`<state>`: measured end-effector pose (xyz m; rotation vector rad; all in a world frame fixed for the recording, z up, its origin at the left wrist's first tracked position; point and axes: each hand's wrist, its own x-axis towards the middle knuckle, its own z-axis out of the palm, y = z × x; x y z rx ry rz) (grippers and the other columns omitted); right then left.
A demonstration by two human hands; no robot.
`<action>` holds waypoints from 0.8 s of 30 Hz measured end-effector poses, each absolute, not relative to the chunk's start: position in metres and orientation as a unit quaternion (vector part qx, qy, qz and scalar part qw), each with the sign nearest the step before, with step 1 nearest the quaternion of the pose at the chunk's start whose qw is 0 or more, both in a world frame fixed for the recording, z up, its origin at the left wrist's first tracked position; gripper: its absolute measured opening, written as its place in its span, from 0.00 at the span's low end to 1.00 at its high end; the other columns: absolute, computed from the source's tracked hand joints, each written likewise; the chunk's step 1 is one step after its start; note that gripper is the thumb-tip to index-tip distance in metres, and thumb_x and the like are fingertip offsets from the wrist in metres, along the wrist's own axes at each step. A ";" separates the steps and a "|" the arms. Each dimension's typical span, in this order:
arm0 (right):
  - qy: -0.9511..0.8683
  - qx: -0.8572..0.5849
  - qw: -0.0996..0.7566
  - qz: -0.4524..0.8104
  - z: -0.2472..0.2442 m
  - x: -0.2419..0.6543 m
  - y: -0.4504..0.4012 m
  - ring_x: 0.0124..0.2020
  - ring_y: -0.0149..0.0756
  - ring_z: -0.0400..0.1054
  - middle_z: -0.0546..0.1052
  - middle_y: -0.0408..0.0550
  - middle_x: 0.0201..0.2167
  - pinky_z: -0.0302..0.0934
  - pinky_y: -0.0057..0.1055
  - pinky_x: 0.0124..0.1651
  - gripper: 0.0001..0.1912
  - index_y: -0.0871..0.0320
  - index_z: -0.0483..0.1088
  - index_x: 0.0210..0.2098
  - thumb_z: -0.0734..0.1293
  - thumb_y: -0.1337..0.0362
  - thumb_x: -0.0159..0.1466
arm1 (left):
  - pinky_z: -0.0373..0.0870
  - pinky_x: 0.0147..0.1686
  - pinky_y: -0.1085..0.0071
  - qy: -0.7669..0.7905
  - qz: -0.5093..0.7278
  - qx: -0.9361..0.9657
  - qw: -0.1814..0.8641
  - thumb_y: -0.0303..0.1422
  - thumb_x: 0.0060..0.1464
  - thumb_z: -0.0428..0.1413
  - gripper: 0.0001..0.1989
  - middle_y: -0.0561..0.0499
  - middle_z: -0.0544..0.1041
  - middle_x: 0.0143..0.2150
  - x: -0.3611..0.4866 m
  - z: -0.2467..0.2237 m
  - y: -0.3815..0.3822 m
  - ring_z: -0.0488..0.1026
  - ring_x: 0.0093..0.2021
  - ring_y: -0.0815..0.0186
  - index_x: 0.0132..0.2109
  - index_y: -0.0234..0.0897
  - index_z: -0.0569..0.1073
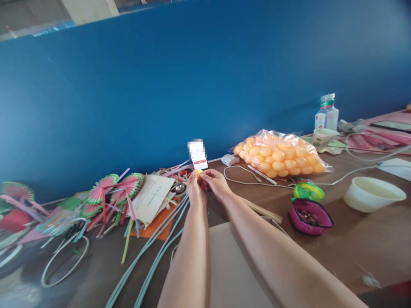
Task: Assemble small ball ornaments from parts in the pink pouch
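Observation:
Both hands meet over the far middle of the table, fingertips pinched together around a small yellow-orange piece [198, 173]. It is mostly covered by the fingers; its colour is close to that of the balls in the clear bag. My left hand [195, 188] grips it from the left, with the fingers closed. From the right, my right hand [215, 183] pinches it between thumb and fingers. Just beyond the fingertips a phone [201, 164] with a lit white screen and a red button leans upright. Beneath my forearms lies a flat beige board [237, 265].
Right of my hands lie a bag of orange balls [282, 156], a marker [261, 175], a magenta pouch [311, 217] with small dark pieces and a cream bowl [369, 199]. Leftward are paper watermelon fans [102, 188], papers [154, 196] and pale blue tubes [154, 248]. A blue partition [160, 94] stands behind.

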<state>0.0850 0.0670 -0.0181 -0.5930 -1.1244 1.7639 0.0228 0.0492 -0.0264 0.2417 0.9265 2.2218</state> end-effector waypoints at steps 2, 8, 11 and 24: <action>-0.455 -0.241 0.463 0.721 -0.019 0.085 0.067 0.16 0.26 0.60 0.71 0.40 0.16 0.55 0.23 0.19 0.14 0.59 0.68 0.25 0.74 0.57 0.46 | 0.68 0.30 0.72 0.371 0.858 0.098 0.340 0.33 0.46 0.59 0.10 0.50 0.75 0.29 0.023 -0.027 0.049 0.73 0.28 0.67 0.37 0.33 0.73; -0.450 -0.235 0.459 0.729 -0.020 0.083 0.067 0.19 0.28 0.64 0.73 0.42 0.18 0.58 0.23 0.21 0.14 0.59 0.69 0.25 0.74 0.58 0.46 | 0.67 0.28 0.71 0.402 0.857 0.115 0.300 0.37 0.44 0.60 0.14 0.50 0.75 0.29 0.024 -0.030 0.051 0.73 0.27 0.66 0.37 0.33 0.73; -0.449 -0.238 0.461 0.728 -0.021 0.082 0.068 0.19 0.28 0.64 0.73 0.41 0.18 0.58 0.23 0.21 0.14 0.58 0.69 0.25 0.74 0.58 0.45 | 0.66 0.26 0.73 0.410 0.855 0.115 0.295 0.38 0.44 0.61 0.13 0.51 0.74 0.27 0.024 -0.031 0.051 0.72 0.25 0.67 0.36 0.33 0.73; -0.457 -0.242 0.473 0.713 -0.021 0.080 0.069 0.18 0.28 0.64 0.72 0.39 0.17 0.60 0.24 0.22 0.11 0.57 0.68 0.23 0.72 0.60 0.45 | 0.70 0.36 0.69 0.436 0.855 0.149 0.239 0.37 0.43 0.62 0.14 0.49 0.76 0.31 0.014 -0.046 0.059 0.74 0.32 0.65 0.37 0.32 0.74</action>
